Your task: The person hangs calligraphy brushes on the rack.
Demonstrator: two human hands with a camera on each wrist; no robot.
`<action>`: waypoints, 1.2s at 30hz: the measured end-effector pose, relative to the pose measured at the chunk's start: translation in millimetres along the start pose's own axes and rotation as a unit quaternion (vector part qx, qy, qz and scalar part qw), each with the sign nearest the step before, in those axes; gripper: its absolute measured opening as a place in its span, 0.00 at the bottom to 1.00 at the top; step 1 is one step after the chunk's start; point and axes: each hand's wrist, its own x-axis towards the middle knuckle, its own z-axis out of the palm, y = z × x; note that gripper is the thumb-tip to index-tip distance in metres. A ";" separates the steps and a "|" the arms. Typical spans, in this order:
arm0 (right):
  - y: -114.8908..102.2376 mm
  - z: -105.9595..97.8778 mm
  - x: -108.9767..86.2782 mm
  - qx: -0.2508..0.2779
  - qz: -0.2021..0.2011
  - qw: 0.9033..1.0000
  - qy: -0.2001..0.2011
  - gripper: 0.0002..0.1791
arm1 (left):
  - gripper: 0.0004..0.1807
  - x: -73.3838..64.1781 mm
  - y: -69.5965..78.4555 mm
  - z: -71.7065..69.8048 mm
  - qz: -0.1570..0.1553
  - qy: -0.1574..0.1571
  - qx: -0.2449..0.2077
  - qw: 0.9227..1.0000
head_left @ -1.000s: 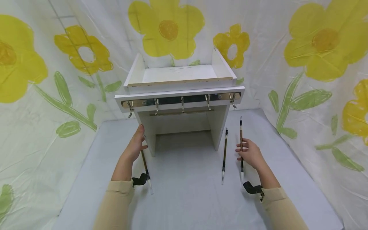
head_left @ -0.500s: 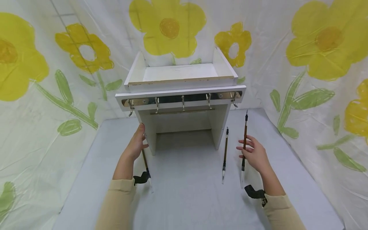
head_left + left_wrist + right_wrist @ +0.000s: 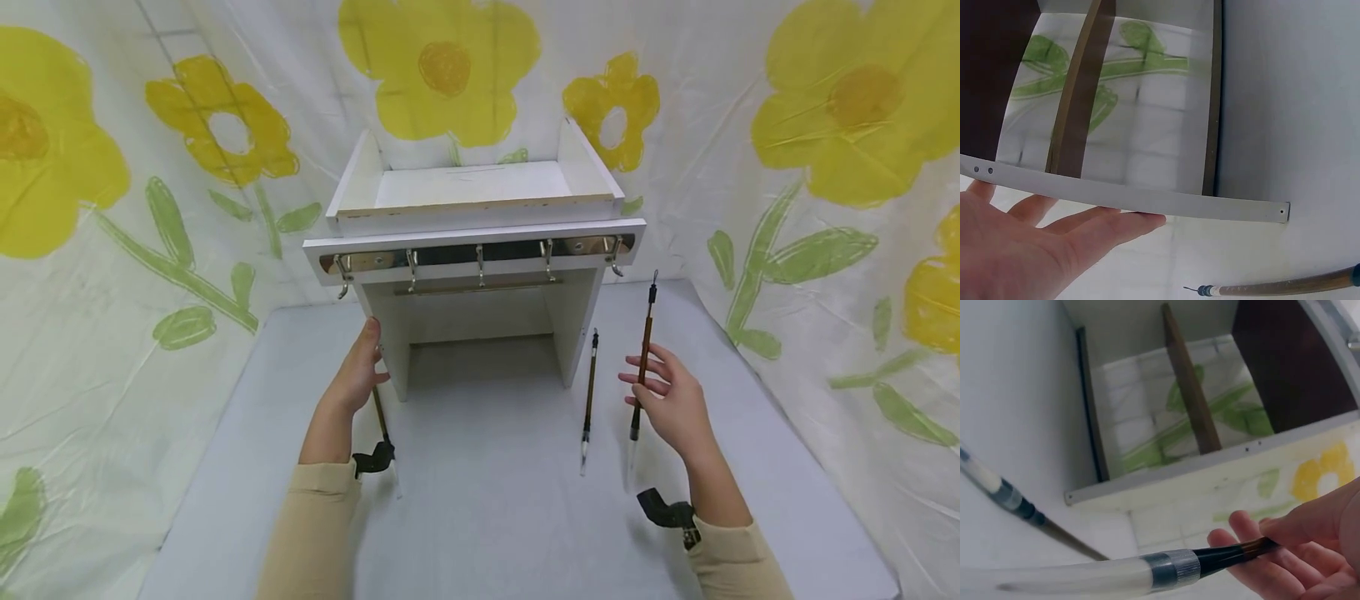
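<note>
"Where was the white rack (image 3: 450,238)?"

"Centre of the head view. The left hand (image 3: 354,367), left of centre, rested straight fingers against it; the right hand (image 3: 675,400), at right, pinched a brush (image 3: 643,367)."

"Entirely visible?"

"The head view showed its top loop (image 3: 656,275); the right wrist view only its capped end (image 3: 1085,578), cut off at the left edge."

"And the leftmost brush (image 3: 381,414)?"

"Partly hidden in the head view; its loop appeared lower right in the left wrist view."
</note>
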 end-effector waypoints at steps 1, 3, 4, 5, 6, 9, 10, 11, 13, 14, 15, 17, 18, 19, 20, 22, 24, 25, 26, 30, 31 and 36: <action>-1.6 1.2 -1.3 0.001 -0.003 1.000 0.002 0.39 | 0.38 0.3 0.1 0.1 -0.002 0.000 -0.002 1.000; -4.5 4.0 -3.9 0.005 -0.009 1.000 0.005 0.40 | 0.39 2.6 -2.3 -0.2 -0.005 0.001 -0.002 1.000; -5.8 5.3 -5.1 0.005 -0.010 1.000 0.006 0.40 | 0.39 4.9 -5.1 -0.5 -0.007 0.002 -0.002 1.000; -6.5 6.4 -6.1 0.003 -0.011 1.000 0.008 0.40 | 0.38 7.8 -8.9 -0.9 -0.006 0.003 -0.005 1.000; -7.0 7.1 -7.1 0.001 -0.012 1.000 0.009 0.40 | 0.38 10.6 -12.9 -1.2 -0.005 0.004 -0.007 1.000; -7.4 9.3 -9.5 0.003 -0.015 1.000 0.012 0.39 | 0.38 17.0 -24.0 -1.8 0.002 0.010 -0.003 1.000; -7.3 9.7 -10.0 0.003 -0.015 1.000 0.013 0.39 | 0.38 18.8 -27.3 -2.1 0.005 0.011 -0.002 1.000; -7.4 10.0 -10.7 0.004 -0.016 1.000 0.013 0.39 | 0.38 19.7 -29.2 -2.2 0.007 0.013 -0.002 1.000; -8.0 10.6 -12.1 0.009 -0.020 1.000 0.013 0.39 | 0.39 21.1 -32.0 -2.4 0.012 0.013 -0.003 1.000; -8.6 10.9 -12.9 0.010 -0.022 1.000 0.014 0.39 | 0.39 21.4 -32.8 -2.5 0.015 0.011 -0.002 1.000; -9.1 11.1 -13.7 0.011 -0.023 1.000 0.014 0.39 | 0.39 21.5 -33.2 -2.6 0.017 0.011 -0.003 1.000; -10.7 11.5 -15.5 0.015 -0.027 0.999 0.015 0.39 | 0.39 21.8 -33.6 -2.9 0.021 0.012 -0.002 1.000; -11.7 11.8 -16.4 0.016 -0.029 0.999 0.015 0.39 | 0.39 22.0 -33.8 -3.1 0.022 0.012 -0.003 1.000; -12.7 12.1 -17.4 0.018 -0.029 0.999 0.016 0.39 | 0.39 22.2 -33.8 -3.2 0.021 0.013 -0.003 1.000; -13.8 12.5 -18.4 0.019 -0.031 0.999 0.016 0.39 | 0.39 22.2 -33.6 -3.3 0.022 0.013 -0.002 1.000; -16.4 13.2 -20.1 0.023 -0.033 0.999 0.017 0.39 | 0.39 22.4 -33.5 -3.6 0.021 0.016 -0.002 1.000; -19.3 13.8 -21.7 0.023 -0.034 0.999 0.020 0.39 | 0.39 22.7 -33.2 -3.5 0.018 0.017 -0.004 1.000; -20.7 14.0 -22.5 0.022 -0.034 0.999 0.022 0.39 | 0.39 22.7 -33.2 -3.4 0.017 0.017 -0.004 1.000; -22.1 14.2 -23.2 0.020 -0.035 0.999 0.025 0.39 | 0.38 22.7 -33.5 -3.4 0.016 0.017 -0.005 1.000; -27.9 14.5 -26.2 0.019 -0.041 0.998 0.034 0.39 | 0.37 22.2 -32.9 -3.1 0.010 0.013 -0.012 1.000; -29.2 14.5 -26.9 0.020 -0.044 0.998 0.036 0.39 | 0.37 21.6 -31.8 -2.9 0.008 0.011 -0.014 1.000; -35.9 15.3 -30.6 0.021 -0.060 0.997 0.039 0.39 | 0.37 11.8 -15.5 -0.6 0.002 0.004 -0.020 1.000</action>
